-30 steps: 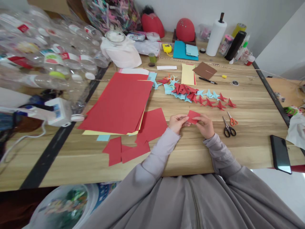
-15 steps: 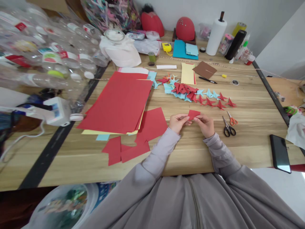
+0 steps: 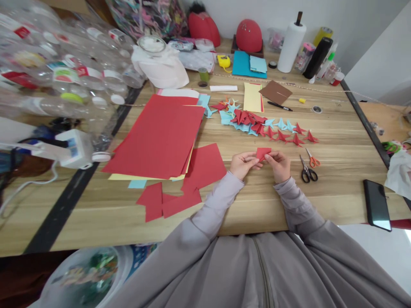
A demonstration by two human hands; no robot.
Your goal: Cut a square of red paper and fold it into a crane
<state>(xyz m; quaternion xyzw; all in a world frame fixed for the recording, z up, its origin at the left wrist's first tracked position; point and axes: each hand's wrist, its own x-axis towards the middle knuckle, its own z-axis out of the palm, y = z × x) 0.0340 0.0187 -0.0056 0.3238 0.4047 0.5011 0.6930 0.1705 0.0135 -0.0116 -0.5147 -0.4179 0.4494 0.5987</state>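
the small red paper piece, seemingly folded (image 3: 264, 152), was left of and a little beyond the black-handled metal scissors (image 3: 308, 175), above the pale wood-grained bench (image 3: 257, 216); whether it touched the surface could not be told. the left hand (image 3: 243, 164) pinched its lower left and the right hand (image 3: 280, 166) its lower right, so the grip on each side was closed, thumb against fingers, clamped on the paper. the likeliest fault seemed a crooked crease: the hands hid part of the lower edge, and a slip of either thumb could have set the layers out of line. pulling the hands apart might have torn or wrinkled so small a piece. beyond the scissors lay the red and light-blue folded paper cranes (image 3: 248, 120), which a forward sweep of the right hand could have crushed or scattered. the orange-handled metal scissors (image 3: 313, 161) lay just beyond the black-handled pair; an outward swing of the right wrist might have knocked both. well left of the scissors, the loose red cut-paper pieces (image 3: 180, 204) lay near the grey fabric left sleeve (image 3: 220, 199), whose drag could have creased them.
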